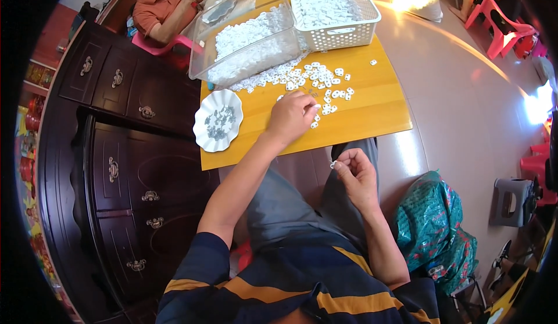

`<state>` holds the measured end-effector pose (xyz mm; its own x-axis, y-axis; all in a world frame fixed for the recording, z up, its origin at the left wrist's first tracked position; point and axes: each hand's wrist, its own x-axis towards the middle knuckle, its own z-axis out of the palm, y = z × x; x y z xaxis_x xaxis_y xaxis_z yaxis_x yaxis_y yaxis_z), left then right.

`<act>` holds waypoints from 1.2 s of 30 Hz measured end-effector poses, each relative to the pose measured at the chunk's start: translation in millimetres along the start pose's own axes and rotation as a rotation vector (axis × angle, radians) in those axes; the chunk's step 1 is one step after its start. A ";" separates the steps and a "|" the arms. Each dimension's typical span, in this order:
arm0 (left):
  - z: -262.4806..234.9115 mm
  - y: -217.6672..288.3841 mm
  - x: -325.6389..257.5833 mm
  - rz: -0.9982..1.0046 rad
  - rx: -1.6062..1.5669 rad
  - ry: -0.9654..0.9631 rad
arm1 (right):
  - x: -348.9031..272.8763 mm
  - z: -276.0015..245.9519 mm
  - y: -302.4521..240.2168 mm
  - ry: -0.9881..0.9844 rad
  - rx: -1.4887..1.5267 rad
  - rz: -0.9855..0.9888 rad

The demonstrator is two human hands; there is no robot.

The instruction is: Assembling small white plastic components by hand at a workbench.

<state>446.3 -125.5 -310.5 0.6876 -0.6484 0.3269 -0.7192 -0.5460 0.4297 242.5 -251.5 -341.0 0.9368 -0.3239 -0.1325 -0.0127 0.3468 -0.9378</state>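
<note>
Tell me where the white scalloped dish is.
In the head view the dish sits on the yellow table's left edge, left of the left hand, below the clear bin.

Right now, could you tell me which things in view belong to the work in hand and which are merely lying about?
In use: left hand on loose white pieces; right hand pinching one; clear tub; white basket; scalloped dish.
Lying about: green bag; pink chair; grey stool.
</note>
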 end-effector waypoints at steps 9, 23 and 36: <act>-22.9 41.8 -67.2 -0.490 -0.883 -0.126 | -2.8 5.3 -4.8 0.015 0.017 -0.004; -2.5 43.0 -108.5 -0.576 -1.089 -0.191 | -3.9 7.2 5.5 -0.056 -0.036 -0.026; -9.6 48.0 -104.5 -0.557 -0.982 -0.253 | -4.1 7.8 6.4 -0.063 -0.066 -0.022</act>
<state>340.8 -78.9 -315.9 0.7655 -0.5955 -0.2437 0.1414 -0.2138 0.9666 241.2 -241.0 -343.9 0.9573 -0.2737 -0.0931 -0.0130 0.2811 -0.9596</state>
